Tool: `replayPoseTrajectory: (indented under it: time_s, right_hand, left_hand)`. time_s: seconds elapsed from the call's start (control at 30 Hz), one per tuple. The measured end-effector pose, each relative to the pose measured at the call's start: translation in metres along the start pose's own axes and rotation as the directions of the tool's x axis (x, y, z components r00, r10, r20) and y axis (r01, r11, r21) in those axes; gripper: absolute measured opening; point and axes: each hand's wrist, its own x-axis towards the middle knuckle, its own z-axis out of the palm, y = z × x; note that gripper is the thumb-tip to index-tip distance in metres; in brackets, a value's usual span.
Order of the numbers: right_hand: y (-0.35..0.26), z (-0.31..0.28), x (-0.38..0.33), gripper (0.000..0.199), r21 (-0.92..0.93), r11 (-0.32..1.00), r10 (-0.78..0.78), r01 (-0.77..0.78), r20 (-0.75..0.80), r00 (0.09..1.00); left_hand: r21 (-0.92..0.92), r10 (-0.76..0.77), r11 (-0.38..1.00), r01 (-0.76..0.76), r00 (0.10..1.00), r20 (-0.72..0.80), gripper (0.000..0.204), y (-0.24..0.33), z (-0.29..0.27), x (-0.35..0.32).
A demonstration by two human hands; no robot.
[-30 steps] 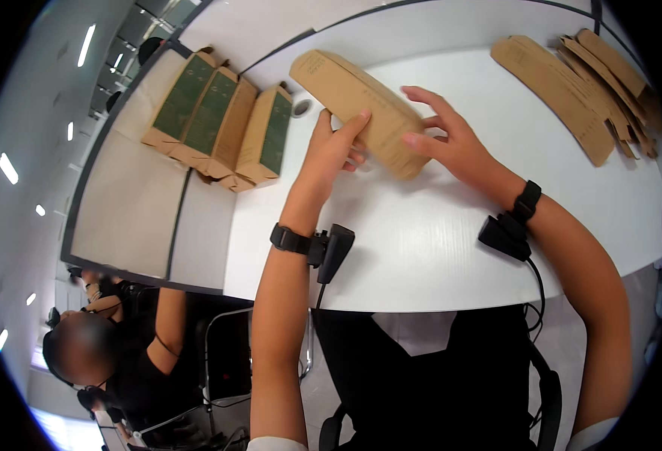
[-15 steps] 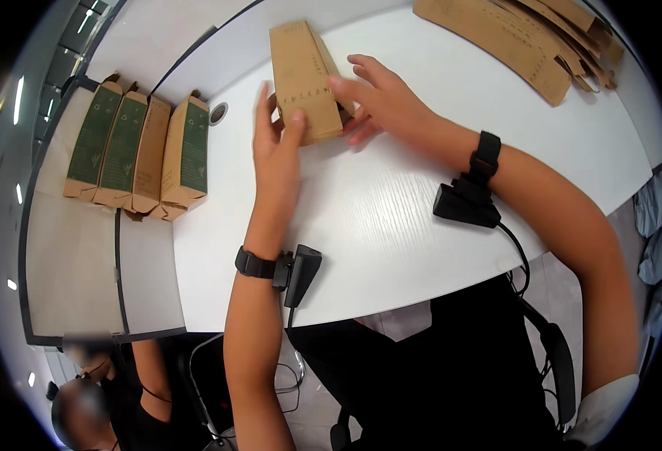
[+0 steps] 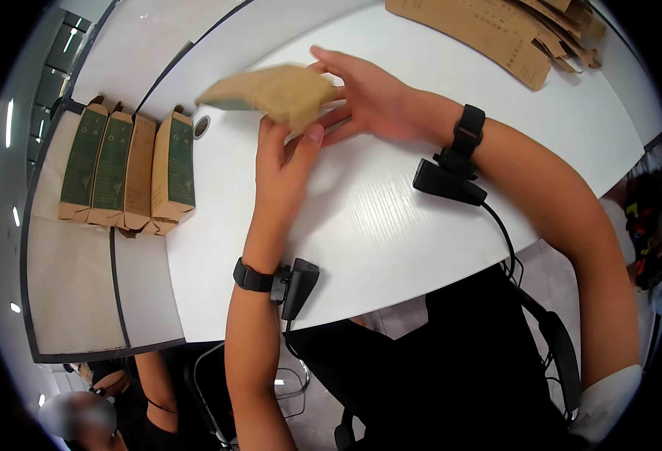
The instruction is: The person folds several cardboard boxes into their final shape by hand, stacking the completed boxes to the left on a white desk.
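A brown cardboard box (image 3: 271, 92), blurred by motion, lies crosswise between my hands at the far side of the white desk, its long end pointing left and a strip of green on its lower edge. My left hand (image 3: 280, 154) grips its near side, the thumb at the right and the fingers partly hidden by the box. At the box's right end is my right hand (image 3: 376, 96), its fingers and thumb spread around that end and touching it. Both wrists wear black straps with small black devices.
Several brown and green cardboard boxes (image 3: 137, 169) stand in a row at the left, by the low partition. Flattened cardboard pieces (image 3: 489, 34) are piled at the far right. A round cable hole (image 3: 202, 127) is in the desk (image 3: 376, 218). Another person (image 3: 151, 391) is at the lower left.
The box has turned from lengthwise to crosswise, its far end swinging left. My right hand has moved slightly left around its right end. The whole view has shifted a little.
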Motion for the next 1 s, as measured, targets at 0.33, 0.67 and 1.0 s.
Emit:
replayPoseTrajectory:
  time_s: [0.33, 0.67, 1.0]
  right_hand:
    - [0.002, 0.008, -0.006, 0.06, -0.162, 0.98, -0.11, 0.113, 0.031, 0.994]
    - [-0.01, -0.044, 0.023, 0.056, -0.212, 0.954, -0.093, 0.213, 0.467, 0.88]
    - [0.037, -0.051, 0.087, 0.056, -0.049, 0.997, -0.063, 0.059, -0.083, 0.995]
  left_hand:
    - [0.024, -0.023, 1.0, 0.019, 0.989, 0.149, 0.032, -0.017, -0.005, -0.013]
    - [0.234, 0.016, 0.972, -0.037, 0.996, 0.09, 0.024, -0.014, 0.001, -0.01]
    - [-0.354, -0.196, 0.93, 0.104, 0.952, -0.234, 0.051, -0.06, -0.042, 0.021]
